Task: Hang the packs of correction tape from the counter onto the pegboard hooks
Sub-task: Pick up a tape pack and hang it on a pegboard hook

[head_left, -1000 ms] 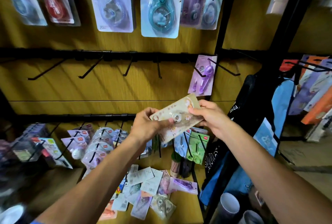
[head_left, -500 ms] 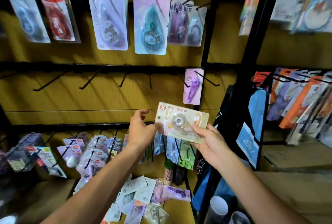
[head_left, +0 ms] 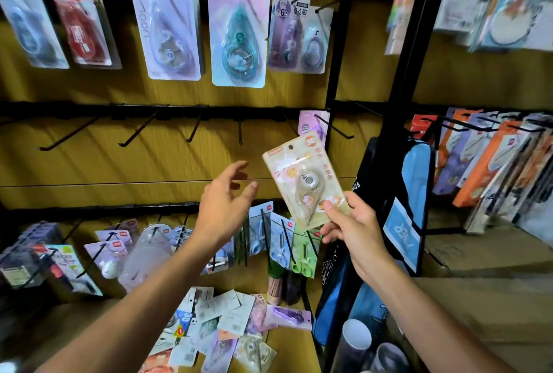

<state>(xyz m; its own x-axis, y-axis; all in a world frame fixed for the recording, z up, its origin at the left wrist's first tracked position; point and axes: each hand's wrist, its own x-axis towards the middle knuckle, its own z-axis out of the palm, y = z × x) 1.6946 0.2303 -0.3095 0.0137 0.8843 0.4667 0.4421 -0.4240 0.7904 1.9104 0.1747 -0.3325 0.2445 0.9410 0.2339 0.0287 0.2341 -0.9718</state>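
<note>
A: Where is the pack now?

B: Your right hand pinches the cream correction tape pack at its bottom corner, thumb on the front and the other fingers behind it. The pack stands almost upright, a little tilted, with its hang hole on top. It is just below the purple pack that hangs on the middle rail, and it covers the lower part of that purple pack.

A: And your other hand?

B: Your left hand holds nothing. Its fingers are loose and spread, and it is apart from the cream pack, on the left side of it.

A: What is on the middle rail?

B: Left of the purple pack, several bare black hooks stick out from the rail. Above the rail hang bigger packs, for example the teal pack.

A: Are more packs waiting?

B: Yes. Well below the cream pack, a loose pile of packs lies on the wooden counter. Between the pile and the middle rail, the lowest hooks carry small packs, one of them the green pack.
</note>
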